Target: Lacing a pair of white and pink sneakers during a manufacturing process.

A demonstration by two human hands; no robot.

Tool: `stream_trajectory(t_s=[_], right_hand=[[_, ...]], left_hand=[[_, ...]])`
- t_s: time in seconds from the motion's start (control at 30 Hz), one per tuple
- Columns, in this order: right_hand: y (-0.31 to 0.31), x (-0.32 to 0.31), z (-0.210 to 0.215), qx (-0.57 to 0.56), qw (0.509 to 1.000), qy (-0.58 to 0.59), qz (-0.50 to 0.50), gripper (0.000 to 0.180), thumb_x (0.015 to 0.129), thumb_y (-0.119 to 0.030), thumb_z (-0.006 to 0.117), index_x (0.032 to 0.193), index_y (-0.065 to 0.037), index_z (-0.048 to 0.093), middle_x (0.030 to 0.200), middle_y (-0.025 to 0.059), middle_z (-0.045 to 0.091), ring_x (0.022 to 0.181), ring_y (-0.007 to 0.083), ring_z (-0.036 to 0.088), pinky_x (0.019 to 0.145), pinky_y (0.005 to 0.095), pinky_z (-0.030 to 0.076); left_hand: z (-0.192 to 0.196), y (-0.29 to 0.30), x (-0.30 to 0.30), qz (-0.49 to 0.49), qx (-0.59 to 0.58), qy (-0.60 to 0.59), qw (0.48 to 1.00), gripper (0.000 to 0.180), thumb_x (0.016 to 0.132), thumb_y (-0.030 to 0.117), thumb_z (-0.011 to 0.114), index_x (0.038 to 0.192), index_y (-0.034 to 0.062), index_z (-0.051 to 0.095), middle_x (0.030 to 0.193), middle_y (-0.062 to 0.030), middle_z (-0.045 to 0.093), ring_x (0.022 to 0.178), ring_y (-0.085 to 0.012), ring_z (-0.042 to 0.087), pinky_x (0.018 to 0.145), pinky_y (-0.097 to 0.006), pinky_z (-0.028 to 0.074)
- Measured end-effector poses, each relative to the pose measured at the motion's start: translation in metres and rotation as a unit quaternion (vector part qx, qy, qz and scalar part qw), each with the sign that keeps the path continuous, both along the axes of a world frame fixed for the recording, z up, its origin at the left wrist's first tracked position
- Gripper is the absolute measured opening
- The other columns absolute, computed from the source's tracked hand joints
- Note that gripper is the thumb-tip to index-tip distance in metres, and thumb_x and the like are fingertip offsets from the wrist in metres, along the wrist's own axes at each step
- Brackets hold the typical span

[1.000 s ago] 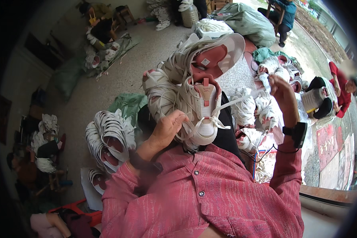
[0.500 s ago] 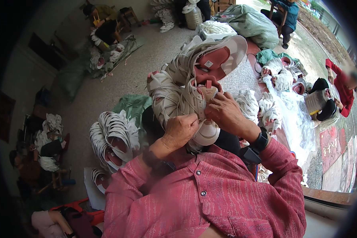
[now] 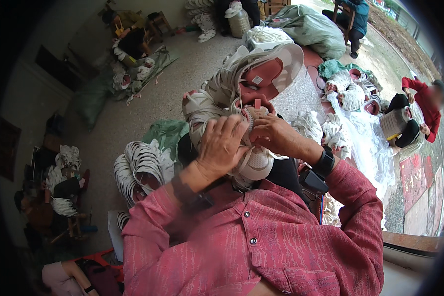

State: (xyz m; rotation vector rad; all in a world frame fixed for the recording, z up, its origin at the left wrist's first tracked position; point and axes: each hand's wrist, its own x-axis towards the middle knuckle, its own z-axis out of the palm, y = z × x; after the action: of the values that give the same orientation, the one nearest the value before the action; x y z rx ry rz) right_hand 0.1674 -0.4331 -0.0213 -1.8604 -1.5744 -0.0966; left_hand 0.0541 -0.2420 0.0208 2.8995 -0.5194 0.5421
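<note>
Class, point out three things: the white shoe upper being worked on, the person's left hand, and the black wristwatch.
White shoe upper [image 3: 255, 165], head view, rounded toe.
Left hand [image 3: 222, 145], head view, back.
Black wristwatch [image 3: 324, 163], head view, band.

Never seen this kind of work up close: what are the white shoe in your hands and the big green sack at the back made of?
The white shoe upper held by both the left hand and right hand looks like matte synthetic leather or fabric with punched holes; which one is unclear. The green sack looks like thin, crinkled woven plastic, softly shiny.

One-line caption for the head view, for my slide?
Both hands, left and right, work on a white shoe upper beside stacked uppers.
</note>
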Motion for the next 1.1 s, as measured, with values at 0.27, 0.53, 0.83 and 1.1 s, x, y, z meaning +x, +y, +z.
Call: stream_trajectory(t_s=[0.27,0.53,0.83,1.1], right_hand=[[-0.002,-0.001,0.006,0.011,1.0,0.016,0.017,0.017,0.077,-0.008,0.075,0.092,-0.006,0.067,0.095,0.0102,0.065,0.097,0.0321,0.063,0.087,0.0421,0.049],[-0.005,-0.003,0.01,-0.013,0.998,0.067,-0.001,0.017,0.082,-0.01,0.071,0.099,-0.007,0.068,0.092,0.0103,0.063,0.094,0.0307,0.064,0.084,0.0408,0.048],[0.013,0.004,0.012,-0.082,0.994,0.01,0.079,0.015,0.085,-0.012,0.066,0.099,-0.01,0.071,0.089,0.0063,0.065,0.089,0.0274,0.066,0.083,0.0394,0.048],[0.024,0.007,0.021,-0.154,0.983,0.061,0.082,0.017,0.087,-0.014,0.062,0.099,-0.006,0.07,0.093,0.0104,0.065,0.088,0.03,0.065,0.08,0.0389,0.05]], left_hand=[[0.021,0.022,0.047,-0.216,0.025,0.057,0.974,0.05,0.065,0.02,0.085,0.105,0.0089,0.056,0.113,-0.0059,0.054,0.098,-0.0275,0.062,0.08,-0.042,0.047],[0.001,0.031,0.038,-0.252,-0.053,0.05,0.965,0.033,0.068,0.013,0.08,0.087,0.0059,0.055,0.091,-0.0086,0.052,0.087,-0.0309,0.061,0.072,-0.041,0.05],[-0.014,0.04,0.023,-0.256,-0.117,0.001,0.96,0.023,0.074,0.007,0.071,0.084,0.0058,0.051,0.09,-0.0098,0.052,0.085,-0.0316,0.058,0.073,-0.04,0.05],[-0.018,0.039,0.028,-0.277,-0.137,-0.026,0.951,0.027,0.071,0.007,0.077,0.079,0.0049,0.051,0.085,-0.0098,0.05,0.082,-0.0311,0.057,0.071,-0.04,0.048]])
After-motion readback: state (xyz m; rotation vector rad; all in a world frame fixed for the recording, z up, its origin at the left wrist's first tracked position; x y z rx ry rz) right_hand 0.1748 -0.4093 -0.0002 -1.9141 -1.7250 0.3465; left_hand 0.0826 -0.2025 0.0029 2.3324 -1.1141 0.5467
